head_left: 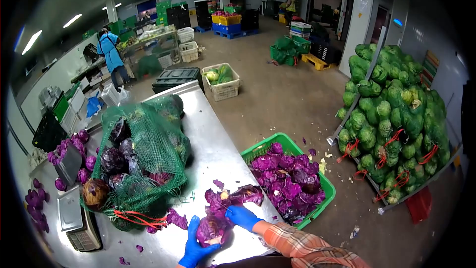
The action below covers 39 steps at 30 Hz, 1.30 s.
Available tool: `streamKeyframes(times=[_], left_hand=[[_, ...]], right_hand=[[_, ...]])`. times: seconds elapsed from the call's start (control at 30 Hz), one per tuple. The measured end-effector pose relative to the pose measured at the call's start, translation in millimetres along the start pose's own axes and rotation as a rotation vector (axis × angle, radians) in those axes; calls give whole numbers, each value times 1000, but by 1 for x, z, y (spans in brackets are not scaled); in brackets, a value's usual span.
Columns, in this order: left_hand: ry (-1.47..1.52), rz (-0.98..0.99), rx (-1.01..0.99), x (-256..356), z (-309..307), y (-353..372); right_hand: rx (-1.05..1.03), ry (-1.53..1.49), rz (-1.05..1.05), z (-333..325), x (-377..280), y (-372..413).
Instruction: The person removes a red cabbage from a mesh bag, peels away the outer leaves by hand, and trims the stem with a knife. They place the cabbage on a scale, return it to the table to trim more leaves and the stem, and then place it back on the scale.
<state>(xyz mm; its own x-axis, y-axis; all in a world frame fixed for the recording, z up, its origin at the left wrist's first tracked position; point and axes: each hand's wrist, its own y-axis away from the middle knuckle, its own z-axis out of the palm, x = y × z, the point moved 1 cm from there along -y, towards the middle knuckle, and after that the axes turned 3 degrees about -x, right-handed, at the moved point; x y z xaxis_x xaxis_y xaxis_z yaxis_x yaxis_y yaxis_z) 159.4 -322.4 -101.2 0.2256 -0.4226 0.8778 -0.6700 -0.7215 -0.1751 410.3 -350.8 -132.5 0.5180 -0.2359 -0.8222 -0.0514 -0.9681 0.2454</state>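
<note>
My left hand (195, 246), in a blue glove, cups a red cabbage (212, 229) from its left and lower side, the pale cut stem facing down toward me. My right hand (242, 217), also gloved in blue, is closed at the upper right of the cabbage, beside its loose outer leaves (216, 202). What its fingertips grip is too small to make out. Beyond it, more purple leaves (248, 195) lie on the metal table (210, 141). A green mesh sack (153, 141) of red cabbages with a red tie lies open to the left.
A green crate (325, 188) full of purple leaves stands against the table's right edge. Left are a weighing scale (79, 218) and peeled red cabbages (72, 146). Sacked green cabbages (396, 119) fill a cart at right. A person in blue (110, 52) stands far left.
</note>
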Motion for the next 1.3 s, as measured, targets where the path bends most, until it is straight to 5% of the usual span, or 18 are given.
streamKeyframes(times=[0.13,0.17,0.3,0.37,0.43,0.53,0.57,0.63,0.73,0.83,1.0,1.13,1.3], left_hand=[[482,-282,81,71,8,-4],[174,-60,16,42,2,-5],[-282,76,-236,44,-13,-8],[-190,146,-175,41,-9,-6],[-219,-7,-196,56,-11,-9],[-112,-96,-78,51,-8,-3],[-3,-178,-35,60,-7,-5],[-89,-121,58,37,3,-6],[-137,-187,103,36,12,-24],[-116,-233,113,37,13,-42],[-81,-302,75,41,14,-53],[-205,-255,63,48,19,-61],[-195,-263,95,45,22,-69]], right_hand=[[-81,111,-30,1,2,-13],[-85,125,-45,-4,0,-14],[-147,-181,310,-48,-16,-7],[24,-256,236,-44,23,-19],[341,-211,-26,-34,96,-41],[532,-203,222,-98,90,-12],[690,36,112,-105,87,-2],[619,13,197,-111,52,19],[124,-402,221,-68,-1,50],[-115,-560,254,-25,-47,67],[-86,-442,185,-17,-31,58],[195,-76,-195,-17,-37,43],[117,-44,-66,-14,-44,34]])
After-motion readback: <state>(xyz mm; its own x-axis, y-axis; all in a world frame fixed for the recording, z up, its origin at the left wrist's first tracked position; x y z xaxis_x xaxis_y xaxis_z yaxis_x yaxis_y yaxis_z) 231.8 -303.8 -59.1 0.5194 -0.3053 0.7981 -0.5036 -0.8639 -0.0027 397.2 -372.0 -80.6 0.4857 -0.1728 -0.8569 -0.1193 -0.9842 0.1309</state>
